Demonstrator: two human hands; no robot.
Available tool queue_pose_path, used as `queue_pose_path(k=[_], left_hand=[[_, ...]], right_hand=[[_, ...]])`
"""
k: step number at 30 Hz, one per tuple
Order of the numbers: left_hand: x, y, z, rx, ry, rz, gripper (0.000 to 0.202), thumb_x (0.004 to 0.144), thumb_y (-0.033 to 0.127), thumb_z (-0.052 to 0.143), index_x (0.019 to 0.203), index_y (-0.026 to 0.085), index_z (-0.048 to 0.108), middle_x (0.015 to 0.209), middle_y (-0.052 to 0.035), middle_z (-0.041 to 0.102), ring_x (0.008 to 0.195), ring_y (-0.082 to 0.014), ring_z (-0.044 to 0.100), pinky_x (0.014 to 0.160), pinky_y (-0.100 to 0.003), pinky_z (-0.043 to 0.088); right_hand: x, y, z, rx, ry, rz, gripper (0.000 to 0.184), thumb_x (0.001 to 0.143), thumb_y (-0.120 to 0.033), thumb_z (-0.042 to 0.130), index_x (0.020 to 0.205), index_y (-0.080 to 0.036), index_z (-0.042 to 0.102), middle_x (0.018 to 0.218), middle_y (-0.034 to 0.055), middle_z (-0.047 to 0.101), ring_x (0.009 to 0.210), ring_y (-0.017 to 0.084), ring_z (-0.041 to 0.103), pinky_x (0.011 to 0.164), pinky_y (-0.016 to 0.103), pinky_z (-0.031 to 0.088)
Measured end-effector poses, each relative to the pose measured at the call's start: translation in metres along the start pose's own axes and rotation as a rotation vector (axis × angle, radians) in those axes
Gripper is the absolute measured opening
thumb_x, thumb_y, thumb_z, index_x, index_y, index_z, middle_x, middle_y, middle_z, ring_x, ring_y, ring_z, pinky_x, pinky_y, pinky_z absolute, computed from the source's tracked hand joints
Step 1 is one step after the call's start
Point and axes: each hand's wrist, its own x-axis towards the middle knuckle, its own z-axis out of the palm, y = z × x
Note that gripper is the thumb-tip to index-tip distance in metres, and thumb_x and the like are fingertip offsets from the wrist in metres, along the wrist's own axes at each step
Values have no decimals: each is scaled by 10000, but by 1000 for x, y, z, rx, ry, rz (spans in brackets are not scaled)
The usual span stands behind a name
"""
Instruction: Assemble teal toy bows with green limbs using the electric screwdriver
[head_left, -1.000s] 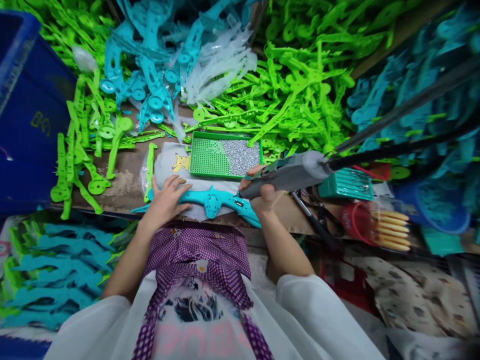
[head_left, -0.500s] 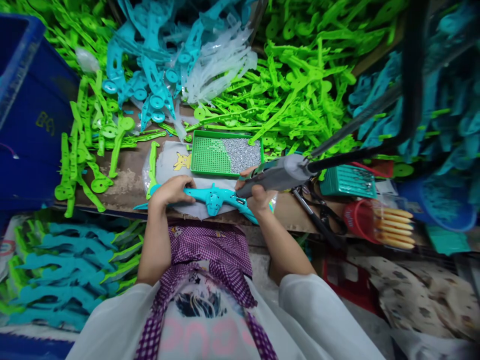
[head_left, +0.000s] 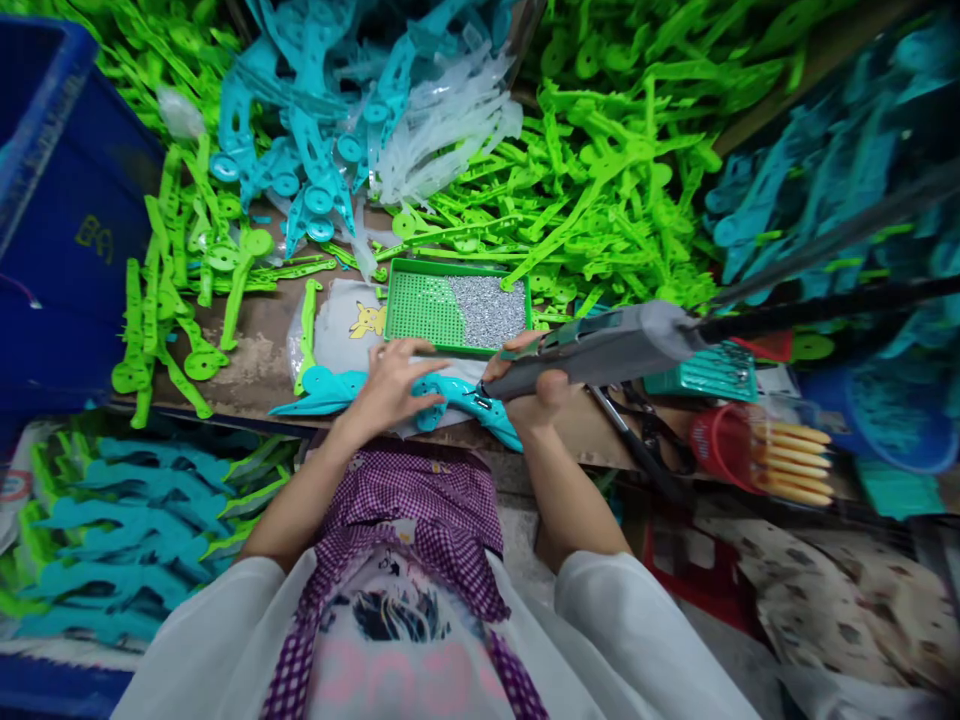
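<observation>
A bright blue, long plastic part (head_left: 330, 389) lies across the front of the workbench on a pale cloth. My left hand (head_left: 390, 385) is over its middle, thumb and fingers apart, hiding some of it; whether the fingertips touch the part I cannot tell. In my right hand (head_left: 536, 395) is a grey electric screwdriver (head_left: 607, 345), held at a slant with its tip down at the right end of the blue part. Just behind them stands a green tray (head_left: 424, 310) with small silvery screws heaped in its right half.
Piles of green plastic pieces (head_left: 600, 180) and blue ones (head_left: 307, 120) cover the back. A blue bin (head_left: 82, 230) stands at left. A red cup (head_left: 720, 445), yellow sticks (head_left: 791, 460) and a teal basket (head_left: 701, 372) sit at right. Blue parts (head_left: 127, 520) are stacked lower left.
My left hand has let go of the left part of the blue piece and moved right over its middle, fingers spreading. The screwdriver's back end has swung up and to the right.
</observation>
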Motion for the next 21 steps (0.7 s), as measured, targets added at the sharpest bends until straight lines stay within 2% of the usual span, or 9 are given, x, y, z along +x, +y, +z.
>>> queue_pose_path(k=[3, 5, 7, 11, 16, 21], left_hand=[[9, 23, 22, -11, -42, 51, 272, 800, 400, 714, 1056, 305, 706, 1314, -55, 570, 1233, -294, 444, 1004, -526, 228], [13, 28, 33, -22, -62, 25, 142, 836, 382, 677, 924, 291, 741, 1299, -42, 588, 1233, -297, 439, 993, -535, 212], [15, 28, 39, -37, -53, -4, 134, 855, 373, 654, 836, 282, 751, 1283, -33, 604, 1222, -294, 446, 984, -533, 209], [14, 24, 42, -79, -20, -33, 136, 822, 398, 690, 783, 283, 750, 1250, -25, 632, 1177, -280, 483, 975, -515, 215], [12, 24, 40, -49, -18, -36, 136, 829, 392, 684, 791, 282, 754, 1231, -29, 644, 1157, -278, 507, 983, -523, 196], [15, 19, 40, -117, -98, 40, 141, 858, 383, 650, 837, 291, 754, 1229, -11, 646, 1141, -248, 521, 971, -475, 240]], right_hand=[[0, -4, 4, 9, -1, 8, 559, 573, -771, 605, 748, -243, 551, 467, -56, 454, 367, 116, 446, 355, 256, 376], [0, -5, 6, -22, -16, 37, 589, 556, -799, 587, 745, -242, 552, 465, -58, 435, 373, 116, 441, 360, 258, 379], [-1, -5, 5, -48, -43, 65, 628, 541, -825, 568, 764, -239, 575, 463, -59, 413, 382, 120, 442, 374, 265, 395], [-2, -5, 3, -45, -77, 79, 659, 543, -833, 560, 822, -238, 613, 477, -58, 408, 389, 123, 447, 394, 280, 421], [-2, -5, 2, -20, -70, 49, 582, 567, -777, 614, 785, -238, 589, 483, -53, 455, 408, 120, 471, 398, 266, 422], [0, -7, 8, -27, -56, 63, 605, 546, -799, 603, 750, -231, 571, 468, -57, 450, 396, 130, 492, 393, 279, 434]])
